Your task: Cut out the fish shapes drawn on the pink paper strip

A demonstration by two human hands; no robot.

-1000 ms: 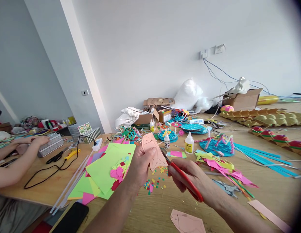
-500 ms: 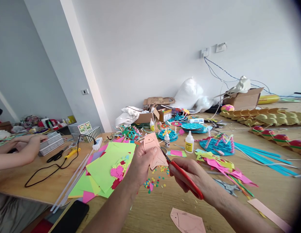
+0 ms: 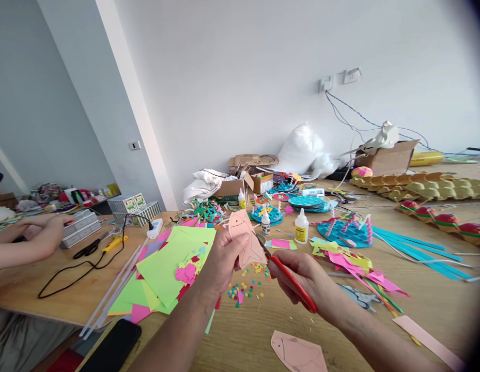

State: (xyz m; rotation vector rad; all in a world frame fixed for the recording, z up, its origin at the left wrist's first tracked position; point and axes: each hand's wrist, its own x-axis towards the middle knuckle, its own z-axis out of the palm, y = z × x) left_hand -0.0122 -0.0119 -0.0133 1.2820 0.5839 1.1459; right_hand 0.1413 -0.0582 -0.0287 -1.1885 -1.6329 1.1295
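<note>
My left hand (image 3: 226, 256) pinches a pink paper piece with a fish drawn on it (image 3: 243, 235), holding it upright above the table. Red-handled scissors (image 3: 296, 284) are in my right hand (image 3: 305, 279), with the blades pointing up and left at the paper's right edge. A second pink paper fish (image 3: 297, 351) lies flat on the table below my hands. Small round confetti pieces (image 3: 243, 292) are scattered under the held paper. My left fingers behind the paper are hidden.
Green paper sheets (image 3: 170, 263) and a black phone (image 3: 111, 346) lie to the left. Glue bottles (image 3: 301, 230) stand beyond my hands, near blue paper crafts (image 3: 346, 232). Coloured scraps (image 3: 348, 263) and egg cartons (image 3: 426, 183) are at right. Another person's arms (image 3: 26, 240) rest far left.
The scissors' handles have shifted slightly left and drawn closer together at the paper's edge. My left hand keeps the paper in nearly the same place.
</note>
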